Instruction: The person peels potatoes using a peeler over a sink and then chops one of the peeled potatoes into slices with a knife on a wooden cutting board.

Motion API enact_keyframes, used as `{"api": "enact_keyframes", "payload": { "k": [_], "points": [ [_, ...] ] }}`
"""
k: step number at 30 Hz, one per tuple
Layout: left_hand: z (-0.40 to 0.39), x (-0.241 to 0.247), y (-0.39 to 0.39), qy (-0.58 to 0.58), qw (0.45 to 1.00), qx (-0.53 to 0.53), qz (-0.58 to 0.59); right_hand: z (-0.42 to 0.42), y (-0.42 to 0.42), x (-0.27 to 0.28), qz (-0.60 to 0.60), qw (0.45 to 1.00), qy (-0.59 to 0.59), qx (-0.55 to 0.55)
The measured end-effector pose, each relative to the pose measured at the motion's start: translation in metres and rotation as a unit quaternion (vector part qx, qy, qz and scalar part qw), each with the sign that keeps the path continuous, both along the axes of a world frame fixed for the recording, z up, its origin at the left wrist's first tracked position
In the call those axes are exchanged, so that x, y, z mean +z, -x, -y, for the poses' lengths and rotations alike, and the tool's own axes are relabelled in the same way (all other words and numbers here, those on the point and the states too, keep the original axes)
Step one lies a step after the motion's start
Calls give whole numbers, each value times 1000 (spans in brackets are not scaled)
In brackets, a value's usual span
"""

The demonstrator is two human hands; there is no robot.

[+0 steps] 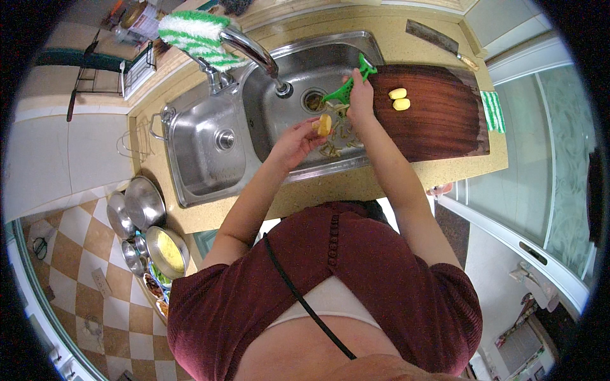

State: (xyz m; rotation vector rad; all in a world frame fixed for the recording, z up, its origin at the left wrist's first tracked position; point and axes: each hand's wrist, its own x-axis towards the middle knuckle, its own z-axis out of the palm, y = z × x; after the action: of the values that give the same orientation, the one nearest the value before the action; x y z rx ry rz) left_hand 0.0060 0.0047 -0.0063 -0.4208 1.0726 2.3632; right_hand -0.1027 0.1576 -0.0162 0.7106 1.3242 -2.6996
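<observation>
My left hand (298,143) holds a partly peeled potato (325,125) between thumb and fingers, over the larger basin of the steel double sink (286,119). In my right hand (360,97) is a green plastic peeler (340,94); its wider head points up and away, apart from the potato. Strips of peel (331,150) lie on the basin floor below my hands, and more peel has gathered in the drain strainer (314,101). Two pale peeled potato pieces (401,104) sit side by side on the dark wooden cutting board (438,124), right of the sink.
A cleaver (431,35) lies behind the board. The chrome faucet (255,47), draped with a green-and-white striped cloth (200,35), reaches over the large basin. Steel bowls (144,202) and a bowl of yellow food (170,252) stand at left. Another striped cloth (493,112) hangs at the right edge.
</observation>
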Motion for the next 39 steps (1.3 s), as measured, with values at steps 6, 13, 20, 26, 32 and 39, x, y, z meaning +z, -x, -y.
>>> {"api": "enact_keyframes", "payload": {
  "k": [6,13,20,26,32,39],
  "points": [
    [-1,-13,2,-51,995,84,20,5,-26,18,-3,994,47,96],
    [-5,-13,1,-77,993,70,59,13,-34,22,-1,991,41,126],
    [-5,-3,1,-50,995,66,61,17,-29,30,19,993,15,116],
    [-4,-10,-2,-41,997,44,56,-5,-4,9,-26,998,-15,57],
    [-10,-3,1,-93,990,102,40,10,-34,29,26,992,74,97],
    [-11,-11,-1,-110,988,99,42,12,-34,28,-14,993,-2,121]
  ]
}}
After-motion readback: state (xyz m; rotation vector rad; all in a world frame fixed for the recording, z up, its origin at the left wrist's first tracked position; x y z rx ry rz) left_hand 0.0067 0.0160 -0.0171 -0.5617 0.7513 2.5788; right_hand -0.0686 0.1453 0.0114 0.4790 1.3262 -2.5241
